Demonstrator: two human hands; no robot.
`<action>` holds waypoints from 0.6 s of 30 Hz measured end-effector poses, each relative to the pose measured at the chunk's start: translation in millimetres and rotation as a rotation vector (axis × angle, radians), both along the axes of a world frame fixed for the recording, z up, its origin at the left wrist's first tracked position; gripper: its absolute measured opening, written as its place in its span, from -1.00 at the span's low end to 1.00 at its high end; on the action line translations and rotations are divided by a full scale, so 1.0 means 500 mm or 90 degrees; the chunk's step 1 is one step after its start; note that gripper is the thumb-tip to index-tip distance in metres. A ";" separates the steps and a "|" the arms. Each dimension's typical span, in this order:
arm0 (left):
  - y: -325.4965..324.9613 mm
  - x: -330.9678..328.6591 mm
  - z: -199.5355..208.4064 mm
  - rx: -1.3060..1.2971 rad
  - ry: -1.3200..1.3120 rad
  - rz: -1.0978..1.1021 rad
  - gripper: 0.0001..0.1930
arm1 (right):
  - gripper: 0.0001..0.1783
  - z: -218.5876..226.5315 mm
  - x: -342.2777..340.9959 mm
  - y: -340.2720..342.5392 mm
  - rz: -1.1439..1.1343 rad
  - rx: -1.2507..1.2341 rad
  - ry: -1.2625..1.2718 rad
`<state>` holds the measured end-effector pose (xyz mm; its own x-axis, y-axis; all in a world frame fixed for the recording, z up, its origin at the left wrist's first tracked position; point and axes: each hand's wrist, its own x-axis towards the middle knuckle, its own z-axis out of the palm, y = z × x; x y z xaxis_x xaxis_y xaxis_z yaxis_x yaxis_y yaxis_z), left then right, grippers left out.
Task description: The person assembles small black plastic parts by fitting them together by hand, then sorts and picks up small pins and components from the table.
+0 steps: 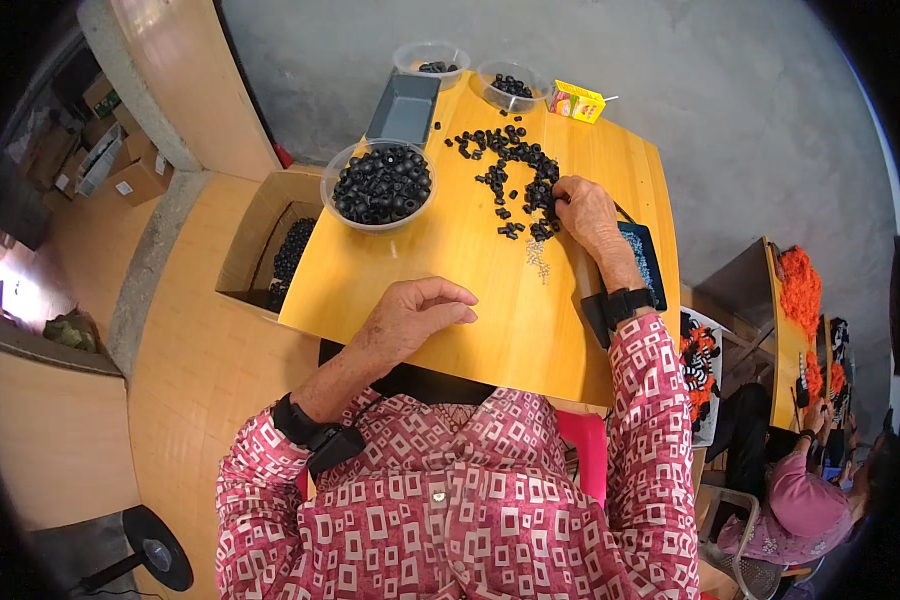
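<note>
My right hand (586, 215) is at the right edge of a loose spread of small black cylindrical parts (540, 165) on the yellow wooden table (450, 260). Its fingers are curled and pressed together at the tips; what they pinch, if anything, is hidden. Tiny silvery pieces (537, 257) lie just below the black parts. Nearer to me, my left hand (415, 315) hovers by the table's front edge, fingers stretched and thumb slightly apart, holding nothing visible. Under my right forearm is a dark tray (656, 262) with small light-blue pieces.
A clear tub (378, 226) heaped with round black parts stands left, beside a grey tray (406, 110). Two smaller tubs (432, 55) and a yellow drink carton (577, 101) line the far edge. An open cardboard box (245, 240) sits left; another person (805, 500) sits at right.
</note>
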<state>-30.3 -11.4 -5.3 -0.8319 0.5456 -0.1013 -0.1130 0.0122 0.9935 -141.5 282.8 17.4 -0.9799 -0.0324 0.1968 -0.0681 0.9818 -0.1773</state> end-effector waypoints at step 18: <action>0.067 -0.022 0.003 0.226 -0.203 0.080 -0.76 | -0.73 0.059 0.217 -0.157 0.381 -0.196 0.235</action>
